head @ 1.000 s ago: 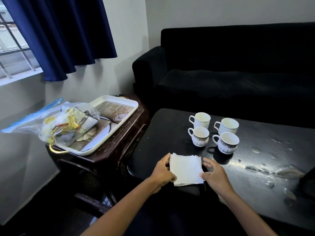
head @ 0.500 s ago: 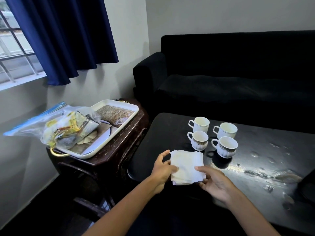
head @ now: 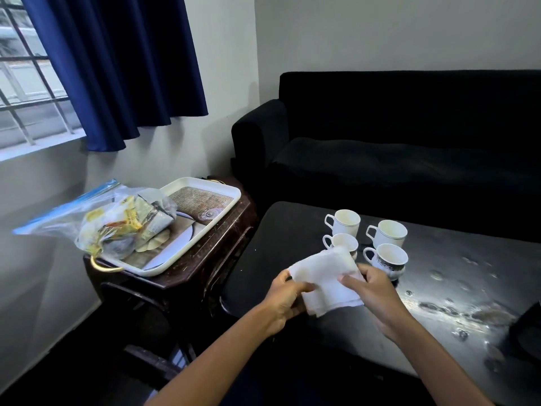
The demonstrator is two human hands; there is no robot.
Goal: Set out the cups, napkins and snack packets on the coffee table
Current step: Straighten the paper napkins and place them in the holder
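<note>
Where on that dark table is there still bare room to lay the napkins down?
The coffee table is bare along its left part, between its left edge and the four cups. It is also bare behind the cups, toward the sofa. The cups are crowded together, and the right side is spotted with wet marks.

- The stack of white napkins (head: 323, 278) no longer lies flat on the coffee table (head: 292, 230); it is now lifted clear of the top, tilted, and held between both hands.
- The left hand (head: 285, 298) now grips the stack's near left edge rather than resting beside it.
- The right hand (head: 373, 291) has closed on the right side, thumb on top.
- The raised napkins now cover part of the nearest left cup (head: 341, 243).
</note>
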